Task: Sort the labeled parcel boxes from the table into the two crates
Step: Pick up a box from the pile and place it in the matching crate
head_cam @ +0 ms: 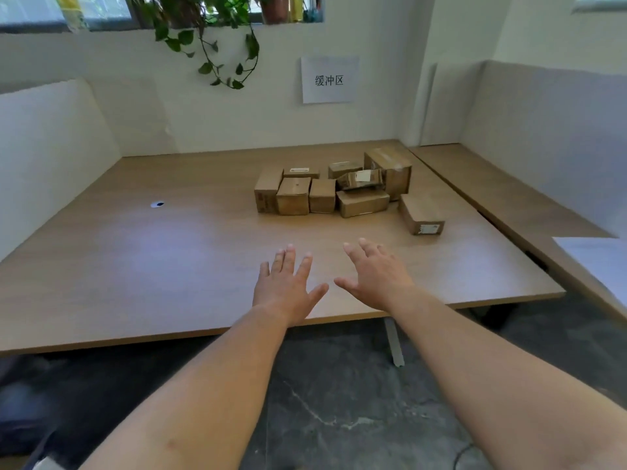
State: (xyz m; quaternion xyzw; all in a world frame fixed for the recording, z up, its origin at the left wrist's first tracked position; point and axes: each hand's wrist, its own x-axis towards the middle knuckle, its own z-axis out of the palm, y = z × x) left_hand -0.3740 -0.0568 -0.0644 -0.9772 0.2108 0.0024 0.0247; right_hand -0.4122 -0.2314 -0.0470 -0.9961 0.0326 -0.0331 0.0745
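Several brown cardboard parcel boxes (pixel 339 188) lie clustered on the wooden table (pixel 169 259), towards its far right. The tallest box (pixel 390 169) stands at the back right of the cluster. One flat box (pixel 420 215) lies apart at the near right, its label facing me. My left hand (pixel 286 286) and my right hand (pixel 375 274) are stretched out side by side above the table's near part, fingers straight and spread, holding nothing. Both hands are short of the boxes. No crate is in view.
A paper sign (pixel 329 79) hangs on the back wall above the boxes, with a trailing plant (pixel 217 39) to its left. White partitions close the table's left and right sides. A second desk (pixel 509 198) adjoins on the right, with a white sheet (pixel 597 259) on it. A small cable hole (pixel 157 204) marks the table's left.
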